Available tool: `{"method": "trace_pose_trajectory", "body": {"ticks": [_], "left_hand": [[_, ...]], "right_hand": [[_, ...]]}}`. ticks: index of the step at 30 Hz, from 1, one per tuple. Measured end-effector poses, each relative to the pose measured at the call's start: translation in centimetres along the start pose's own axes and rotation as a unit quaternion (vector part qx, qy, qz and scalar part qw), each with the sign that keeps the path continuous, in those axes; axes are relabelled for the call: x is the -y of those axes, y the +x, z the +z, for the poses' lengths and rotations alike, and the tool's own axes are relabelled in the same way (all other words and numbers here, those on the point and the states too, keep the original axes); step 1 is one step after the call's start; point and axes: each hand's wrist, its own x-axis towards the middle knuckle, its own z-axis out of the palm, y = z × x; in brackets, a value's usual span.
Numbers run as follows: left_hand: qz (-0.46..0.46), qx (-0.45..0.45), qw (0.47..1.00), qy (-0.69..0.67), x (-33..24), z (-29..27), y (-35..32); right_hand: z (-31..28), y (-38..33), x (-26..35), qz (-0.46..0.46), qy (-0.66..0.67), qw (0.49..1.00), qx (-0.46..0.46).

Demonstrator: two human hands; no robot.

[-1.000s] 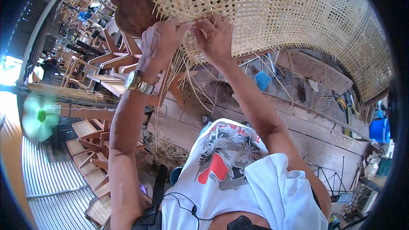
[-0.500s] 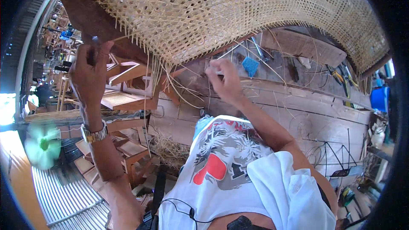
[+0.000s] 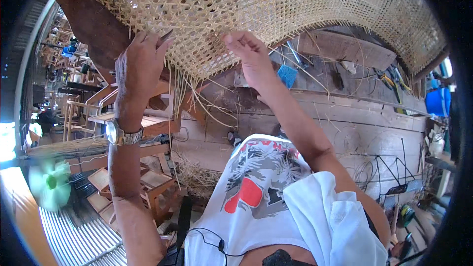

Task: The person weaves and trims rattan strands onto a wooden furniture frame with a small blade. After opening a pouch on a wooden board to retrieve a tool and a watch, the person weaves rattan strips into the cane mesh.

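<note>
Pale cane webbing [image 3: 207, 0] with an open woven pattern stretches across a curved dark wooden frame [image 3: 98, 29] at the top. Loose cane strands [image 3: 185, 86] hang from its lower corner. My left hand [image 3: 140, 64], with a metal watch on the wrist, is closed on a small pointed metal tool [image 3: 166, 35] at the left edge of the webbing. Against the middle of the weave, my right hand [image 3: 251, 59] has its thumb and forefinger brought together. Whatever those fingertips hold is too small to make out.
Beyond the webbing's lower edge, a blue sponge [image 3: 287, 75], pliers [image 3: 389, 81] and scattered strands lie on a wooden bench. Wooden chair frames [image 3: 152, 180] stand at left, by a spinning green fan [image 3: 50, 181]. A blue container [image 3: 437, 102] is at far right.
My left hand has moved right and onto the webbing's edge, bringing the pointed tool into sight. My right hand has risen from below the edge to the weave.
</note>
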Motion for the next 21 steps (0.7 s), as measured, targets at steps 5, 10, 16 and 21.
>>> {"method": "trace_pose_trajectory", "body": {"ticks": [5, 10, 16, 21], "left_hand": [[0.004, 0.014, 1.000, 0.002, -0.1, -1.3, -0.5], [-0.001, 0.042, 0.999, 0.026, 1.0, -2.6, -0.2], [0.076, -0.055, 0.995, 0.037, 1.9, -1.1, 0.2], [0.130, -0.096, 0.987, 0.009, 3.4, 0.2, 0.5]], "right_hand": [[0.9, 1.6, 1.2, -0.261, -0.343, 0.901, 0.052], [-1.7, 1.4, 2.9, -0.308, -0.622, 0.719, 0.019], [-1.2, 1.9, -0.1, -0.378, -0.649, 0.658, -0.053], [-1.7, 2.4, -0.5, -0.377, -0.650, 0.658, -0.049]]}}
